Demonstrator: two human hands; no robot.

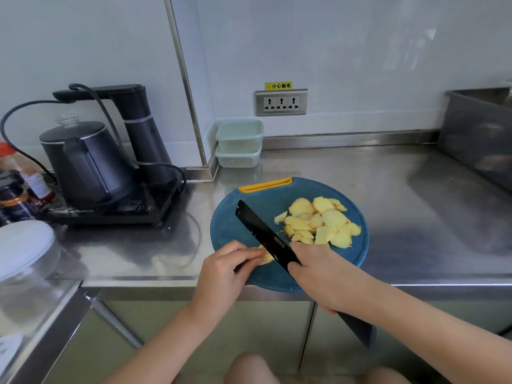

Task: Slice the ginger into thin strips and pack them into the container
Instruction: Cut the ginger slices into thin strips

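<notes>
A round blue cutting board (249, 195) with a yellow handle lies at the counter's front edge. A heap of yellow ginger slices (318, 220) covers its right half. My right hand (318, 275) grips the handle of a black knife (263, 234), whose blade runs up and to the left across the board. My left hand (224, 270) pinches a small piece of ginger (266, 257) against the blade's left side at the board's near edge. Two stacked clear containers (239, 144) with pale green lids stand by the back wall.
A black kettle (86, 164) on its base with a tall water-feed column sits left of the board, its cord looping around. Bottles (16, 189) and a glass jar with a white lid (25, 248) are at far left. A metal bin (476, 134) stands at right. A socket strip (281, 102) is on the wall.
</notes>
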